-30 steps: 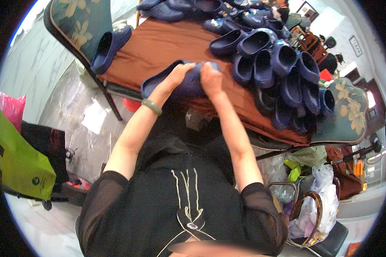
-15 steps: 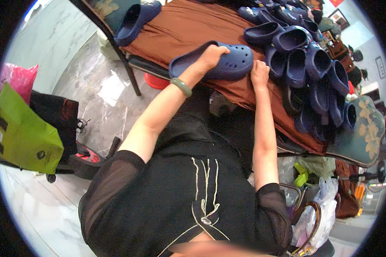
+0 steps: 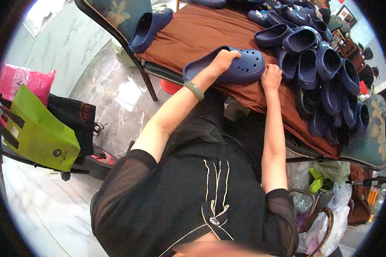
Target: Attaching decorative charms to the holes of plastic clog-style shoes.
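Note:
A navy blue clog [image 3: 248, 65] with round holes in its toe is over the brown cloth, its toe pointing right. My left hand [image 3: 221, 63] grips it by the opening, thumb lying across the upper and the other fingers out of sight. Just beyond the toe, my right hand [image 3: 271, 79] is closed, fingers curled against the cloth; what is in them, if anything, is hidden. To its right lies a heap of similar navy clogs [image 3: 302, 40], several stacked with their openings facing me.
Brown cloth [image 3: 201, 30] covers the work surface. Another navy clog [image 3: 150, 30] rests at its far left by a floral chair back [image 3: 116, 15]. A second floral chair back [image 3: 366, 132] stands right. Green [image 3: 43, 128] and pink [image 3: 28, 81] bags are at left, plastic bags [image 3: 334, 214] lower right.
The whole view has shifted, so everything sits a little further right and lower. My left hand still grips the clog, and my right hand stays closed near its toe.

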### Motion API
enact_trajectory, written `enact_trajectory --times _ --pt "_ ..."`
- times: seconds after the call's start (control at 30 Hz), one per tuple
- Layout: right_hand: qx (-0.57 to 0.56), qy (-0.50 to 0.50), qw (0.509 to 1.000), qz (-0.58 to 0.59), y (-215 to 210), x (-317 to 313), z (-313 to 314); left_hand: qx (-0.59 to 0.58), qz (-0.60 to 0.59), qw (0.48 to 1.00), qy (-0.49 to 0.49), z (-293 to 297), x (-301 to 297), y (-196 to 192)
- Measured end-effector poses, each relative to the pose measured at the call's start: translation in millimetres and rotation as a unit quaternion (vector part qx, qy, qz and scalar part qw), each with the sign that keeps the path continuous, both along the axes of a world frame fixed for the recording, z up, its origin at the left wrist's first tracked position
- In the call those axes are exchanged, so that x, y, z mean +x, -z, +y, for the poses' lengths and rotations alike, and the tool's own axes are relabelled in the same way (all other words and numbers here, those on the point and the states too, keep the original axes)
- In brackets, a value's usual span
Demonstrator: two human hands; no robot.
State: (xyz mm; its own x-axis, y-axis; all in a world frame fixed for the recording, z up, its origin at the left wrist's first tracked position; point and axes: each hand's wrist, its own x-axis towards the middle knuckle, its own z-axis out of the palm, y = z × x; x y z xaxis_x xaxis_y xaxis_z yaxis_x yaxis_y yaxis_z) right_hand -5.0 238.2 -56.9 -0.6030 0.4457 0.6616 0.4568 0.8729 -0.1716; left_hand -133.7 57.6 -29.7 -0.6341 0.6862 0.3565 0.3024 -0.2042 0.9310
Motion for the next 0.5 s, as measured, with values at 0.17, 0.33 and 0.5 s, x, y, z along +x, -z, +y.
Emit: enact_trajectory --times 0.17,0.33,0.5 --pt "0.006 0.021 0.993 0.112 9 17 29 -0.180 0.060 0.980 -0.053 -24 2 -63" --pt "0.067 -0.344 0.935 0.057 -44 24 -48 -0.284 0.436 0.702 -0.487 -111 -143 -16" --pt "0.065 -0.303 0.948 -0.073 -34 15 -71 -0.426 0.326 0.741 -0.404 -178 -187 3"
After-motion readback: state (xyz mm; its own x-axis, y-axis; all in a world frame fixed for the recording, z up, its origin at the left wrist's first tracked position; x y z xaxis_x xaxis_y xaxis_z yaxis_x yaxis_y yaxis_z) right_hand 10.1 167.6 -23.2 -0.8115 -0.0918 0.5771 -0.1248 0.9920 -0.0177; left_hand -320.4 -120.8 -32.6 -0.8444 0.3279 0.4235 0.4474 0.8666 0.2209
